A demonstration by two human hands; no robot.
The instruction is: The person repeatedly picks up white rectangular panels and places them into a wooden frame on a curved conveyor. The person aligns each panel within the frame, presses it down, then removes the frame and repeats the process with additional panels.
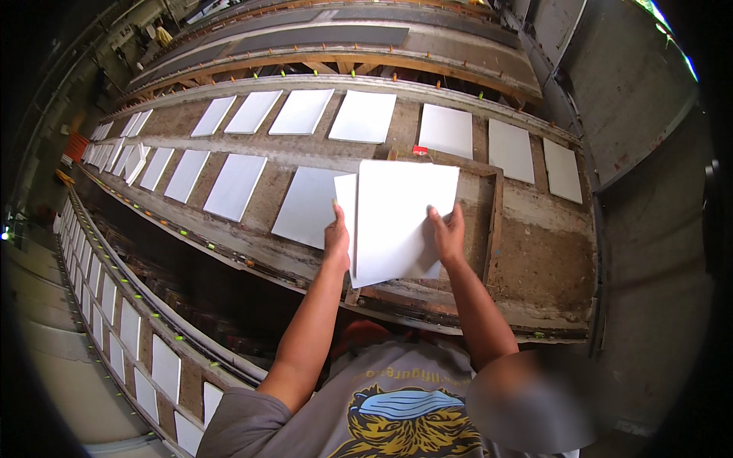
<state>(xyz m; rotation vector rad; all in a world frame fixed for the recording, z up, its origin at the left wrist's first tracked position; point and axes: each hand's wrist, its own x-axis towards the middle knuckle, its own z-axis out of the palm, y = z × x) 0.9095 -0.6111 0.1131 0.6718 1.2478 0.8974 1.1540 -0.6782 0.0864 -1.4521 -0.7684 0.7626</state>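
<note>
In front of me, above a long table (538,263), is a stack of white sheets (405,221), its layers slightly fanned out at the left. My left hand (336,238) grips the left edge with the thumb up. My right hand (449,233) holds the right edge, its thumb on the top sheet and its other fingers partly hidden behind. Beneath the stack lies a wooden frame (496,221), mostly covered by it. Just left of my left hand, a white sheet stack (301,202) lies flat on the table.
Two rows of white stacks (237,187) run along the table, with a small red object (420,150) by the frame. Another long table (321,37) stands beyond. More white sheets (166,366) lie on a table at lower left. A grey wall (649,153) rises at right.
</note>
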